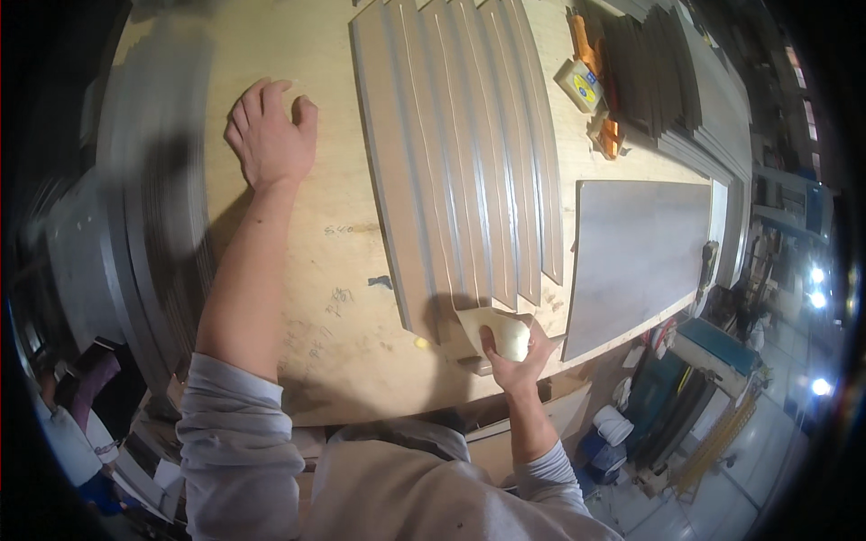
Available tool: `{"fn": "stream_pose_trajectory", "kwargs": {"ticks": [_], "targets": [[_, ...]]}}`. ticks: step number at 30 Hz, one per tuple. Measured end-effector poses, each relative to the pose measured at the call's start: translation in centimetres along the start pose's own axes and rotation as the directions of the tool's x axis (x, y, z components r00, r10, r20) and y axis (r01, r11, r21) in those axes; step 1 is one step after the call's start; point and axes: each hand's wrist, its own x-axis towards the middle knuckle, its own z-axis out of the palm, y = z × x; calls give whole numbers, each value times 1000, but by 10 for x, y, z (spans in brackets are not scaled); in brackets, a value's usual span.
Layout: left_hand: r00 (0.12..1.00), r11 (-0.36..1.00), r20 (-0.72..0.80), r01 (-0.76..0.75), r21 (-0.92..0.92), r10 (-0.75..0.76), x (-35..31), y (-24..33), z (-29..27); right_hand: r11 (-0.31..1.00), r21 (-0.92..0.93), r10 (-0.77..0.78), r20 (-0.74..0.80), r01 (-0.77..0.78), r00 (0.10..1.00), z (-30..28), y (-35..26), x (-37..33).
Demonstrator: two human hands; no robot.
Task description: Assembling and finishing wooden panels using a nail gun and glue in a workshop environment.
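Note:
My right hand [517, 359] is closed around a cream-white squeeze glue bottle [492, 326]. Its pointed end is at the near ends of several long brown strips [386, 180] that lie overlapped side by side on the wooden table. Thin pale lines of glue run lengthwise along most of these strips, with grey bands between them. Left of the strips, my left hand [273, 135] rests on the tabletop, fingers apart and slightly bent, holding nothing.
A grey flat panel [640, 257] lies right of the strips. Beyond it are an orange-handled tool [585, 43], a small pale yellow box [577, 86], an orange clip-like object [611, 140] and a stack of dark sheets [654, 77]. Grey boards [158, 180] stand along the left.

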Motion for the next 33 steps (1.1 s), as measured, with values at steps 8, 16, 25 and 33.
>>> {"fn": "stream_pose_trajectory", "kwargs": {"ticks": [8,16,25,33], "targets": [[1000,1000,7,-2,-4,2,0,-1,2,891,432,202,-106,-138,974,-12,6,21],[999,1000,-43,-1,-18,0,2,-1,-1,364,914,189,117,-181,975,28,-85,173],[999,996,34,18,-89,-15,9,10,-20,928,348,-93,-131,133,987,124,-150,311],[998,995,41,46,-92,-42,12,8,-21,960,241,-105,-176,146,979,153,-173,344]]}}
